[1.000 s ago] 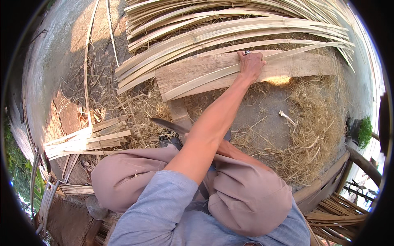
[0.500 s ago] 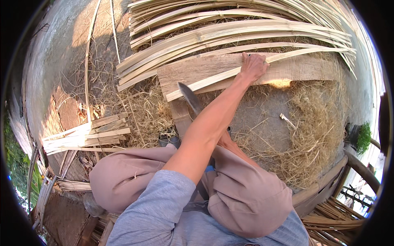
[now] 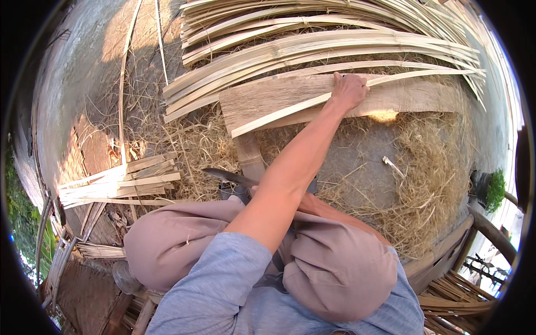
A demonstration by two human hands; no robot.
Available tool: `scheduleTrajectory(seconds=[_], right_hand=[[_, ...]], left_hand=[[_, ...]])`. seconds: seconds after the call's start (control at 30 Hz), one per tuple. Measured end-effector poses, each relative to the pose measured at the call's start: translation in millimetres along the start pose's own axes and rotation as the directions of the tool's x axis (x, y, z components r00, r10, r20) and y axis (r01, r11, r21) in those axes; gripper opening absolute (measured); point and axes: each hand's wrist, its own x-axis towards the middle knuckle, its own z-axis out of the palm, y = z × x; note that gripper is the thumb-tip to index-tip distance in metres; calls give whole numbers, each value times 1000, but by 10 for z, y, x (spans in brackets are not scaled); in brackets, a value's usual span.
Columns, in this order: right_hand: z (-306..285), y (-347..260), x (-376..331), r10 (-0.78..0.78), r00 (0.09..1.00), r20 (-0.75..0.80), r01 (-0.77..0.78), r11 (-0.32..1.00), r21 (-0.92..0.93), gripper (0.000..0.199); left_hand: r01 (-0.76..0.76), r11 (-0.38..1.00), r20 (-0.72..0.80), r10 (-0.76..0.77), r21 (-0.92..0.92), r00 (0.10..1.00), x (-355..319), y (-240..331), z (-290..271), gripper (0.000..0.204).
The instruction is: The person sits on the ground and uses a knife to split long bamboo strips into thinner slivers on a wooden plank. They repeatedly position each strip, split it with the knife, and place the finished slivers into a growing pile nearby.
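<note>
My left arm reaches forward across my body, and my left hand [image 3: 350, 91] is closed on a pale, narrow bamboo strip [image 3: 282, 114]. That strip slants over a flat wooden board [image 3: 268, 92], its near end by the board's left corner. Beneath my left forearm passes my right forearm [image 3: 335, 215]; my right hand [image 3: 255, 191] is mostly hidden there. From it a dark-bladed knife [image 3: 228, 177] sticks out to the left, apart from the strip. The knife's handle cannot be seen.
Long bamboo strips [image 3: 312, 46] lie in layers beyond the board. A shorter bundle [image 3: 123, 180] rests at the left, near my knee. Curly shavings [image 3: 427, 184] cover the ground on the right. A plank [image 3: 249, 156] runs under the board toward me.
The knife has swung down and back toward me, away from the strip, and its blade now points left. My left hand keeps its hold on the strip.
</note>
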Motion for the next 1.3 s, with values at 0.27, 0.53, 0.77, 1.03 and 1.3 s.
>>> scheduleTrajectory(seconds=[0.27, 0.53, 0.77, 1.03, 1.3], right_hand=[[-1134, 101, -590, 523, 836, -169, -480, 844, 240, 31], [-1851, 88, -1074, 429, 470, -772, -380, 887, 262, 42], [-2190, 808, -875, 175, 501, -848, -726, 618, -301, 40], [-765, 140, -572, 331, 734, -593, -517, 839, -172, 59], [-1640, 420, -985, 409, 448, -795, -674, 739, 1, 53]], left_hand=[[21, 1000, 124, -20, -11, 992, -141, 174, -700, 64], [-291, 796, 552, -65, 532, 832, -1381, -390, -2314, 72], [-198, 822, 57, 199, 533, 978, -2954, -1174, -1436, 61], [113, 969, 6, -117, 219, 993, -2860, -1157, -1288, 42], [74, 992, 143, -88, 101, 986, -2646, -1107, -1324, 43]])
